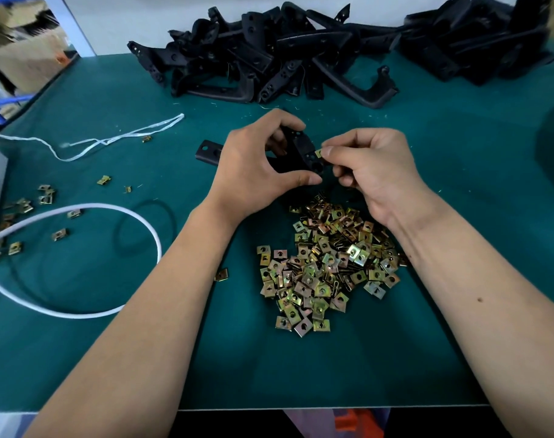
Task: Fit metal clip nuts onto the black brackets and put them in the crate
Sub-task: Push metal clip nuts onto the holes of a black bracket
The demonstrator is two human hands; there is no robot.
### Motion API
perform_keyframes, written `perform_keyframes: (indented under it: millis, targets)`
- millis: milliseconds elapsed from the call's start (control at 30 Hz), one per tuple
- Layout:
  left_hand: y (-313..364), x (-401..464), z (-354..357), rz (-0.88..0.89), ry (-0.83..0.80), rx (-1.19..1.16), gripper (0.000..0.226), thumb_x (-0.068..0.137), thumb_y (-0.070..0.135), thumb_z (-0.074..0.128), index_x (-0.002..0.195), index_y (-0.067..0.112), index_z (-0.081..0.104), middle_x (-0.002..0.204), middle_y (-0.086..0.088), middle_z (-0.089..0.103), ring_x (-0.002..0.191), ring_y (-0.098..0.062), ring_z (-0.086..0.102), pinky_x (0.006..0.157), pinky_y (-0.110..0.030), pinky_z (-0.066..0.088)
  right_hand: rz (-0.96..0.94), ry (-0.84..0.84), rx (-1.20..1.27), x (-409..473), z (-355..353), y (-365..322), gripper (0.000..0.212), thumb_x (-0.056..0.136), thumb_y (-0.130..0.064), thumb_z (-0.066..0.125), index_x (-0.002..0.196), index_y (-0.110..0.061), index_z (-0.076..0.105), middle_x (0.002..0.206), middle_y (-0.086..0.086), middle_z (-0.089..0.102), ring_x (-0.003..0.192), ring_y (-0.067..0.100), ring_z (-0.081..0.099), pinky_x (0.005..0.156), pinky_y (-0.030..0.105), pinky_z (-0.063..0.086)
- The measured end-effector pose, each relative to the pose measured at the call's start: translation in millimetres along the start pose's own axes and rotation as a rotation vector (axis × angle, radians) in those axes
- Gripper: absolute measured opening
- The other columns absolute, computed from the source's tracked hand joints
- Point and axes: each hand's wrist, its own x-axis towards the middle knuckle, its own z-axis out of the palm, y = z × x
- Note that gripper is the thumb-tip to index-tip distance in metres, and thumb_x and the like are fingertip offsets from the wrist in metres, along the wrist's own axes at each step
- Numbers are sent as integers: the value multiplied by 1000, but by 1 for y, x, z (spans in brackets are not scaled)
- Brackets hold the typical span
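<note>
Green matting covers the workbench (pixel 427 343), which runs back to a pale wall, and the person's two bare forearms reach in over its near edge. Above the middle of the mat, the left hand (pixel 253 165) grips a black bracket (pixel 302 150), its thumb under the bracket's lower end and its fingers curled over the top. One flat end of the bracket, with a hole in it, sticks out to the left of the hand. The right hand (pixel 367 165) pinches a single clip nut (pixel 319 153) between thumb and forefinger and holds it right against the bracket's edge; whether the nut is already seated on the bracket cannot be told. Just below the hands, between the wrists, lies a loose heap of clip nuts (pixel 326 263), brassy and square. More stray nuts (pixel 45 197) are scattered at the left side of the mat, near a white cable loop (pixel 121 216) and a thin white cord (pixel 111 140). Along the back of the bench sits a big tangled pile of black brackets (pixel 269 55), with a second dark pile (pixel 478 39) to its right. A cardboard box (pixel 23 55) stands off the bench at far left.
</note>
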Motion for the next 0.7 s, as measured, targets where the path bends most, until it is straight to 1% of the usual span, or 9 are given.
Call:
perform_keyframes:
  millis: [133,333,400,500,600,700]
  targets:
    - [1,0,0,4,5,25,69,61,57,91,117,24,67,89,8,68,86,-12,66,83,-39,55,-6,15,-30,1,0,1,8,82,-3,80,83,-10,78,76,6,70,58,8,57,49,19,42]
    - [3,0,3,-9,12,6,69,60,56,92,116,24,67,90,7,69,87,-14,67,84,-41,55,35,-19,48,0,0,0,10,83,1,77,81,-9,77,77,7,70,55,6,55,47,19,40]
    - [4,0,4,-17,17,8,70,60,56,92,116,24,67,90,7,69,87,-14,68,84,-41,55,19,-7,32,-1,1,0,9,83,0,77,82,-8,77,76,7,70,55,7,55,47,20,41]
    - [4,0,6,-33,36,41,70,60,59,91,116,26,67,89,11,67,86,-10,67,84,-38,55,-10,9,10,-2,4,1,7,85,-1,77,86,-7,78,74,6,71,56,9,57,48,21,43]
    - [5,1,9,-72,46,70,68,61,62,86,118,29,67,89,13,66,86,-7,66,83,-35,54,-7,12,-10,0,5,2,7,91,-5,73,91,-9,79,74,7,71,56,11,59,50,23,46]
    - [4,1,11,-87,52,64,67,62,61,85,117,29,67,89,13,67,87,-8,66,84,-34,53,-52,7,-77,1,5,5,10,94,-11,71,88,-13,79,71,12,70,55,15,57,52,26,47]
